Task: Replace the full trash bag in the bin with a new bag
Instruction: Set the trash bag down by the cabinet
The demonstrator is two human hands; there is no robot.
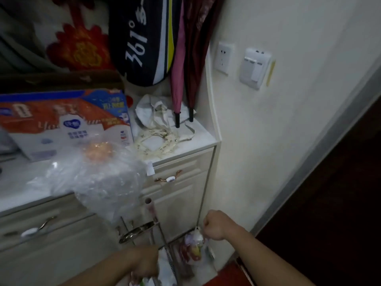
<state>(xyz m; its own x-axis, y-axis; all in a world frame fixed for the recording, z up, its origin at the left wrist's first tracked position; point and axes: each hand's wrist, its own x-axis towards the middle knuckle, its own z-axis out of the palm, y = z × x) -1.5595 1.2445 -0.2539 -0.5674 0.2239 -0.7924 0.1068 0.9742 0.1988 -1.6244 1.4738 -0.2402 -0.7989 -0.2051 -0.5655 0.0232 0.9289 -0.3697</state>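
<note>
A clear trash bag [193,249] full of colourful waste hangs low near the floor by the wall. My right hand [214,225] is closed around its gathered top and holds it up. My left hand [145,265] is lower, at the bottom edge of the view, closed on white plastic [165,269] beside a thin metal wire frame [165,240]. What that plastic belongs to is cut off by the frame edge. The bin itself cannot be made out clearly.
A cream cabinet [181,195] with drawer handles stands at left; a crumpled clear bag [99,178], a printed box [61,120] and cloth lie on top. Umbrellas [181,79] lean in the corner. A dark doorway [329,203] opens at right.
</note>
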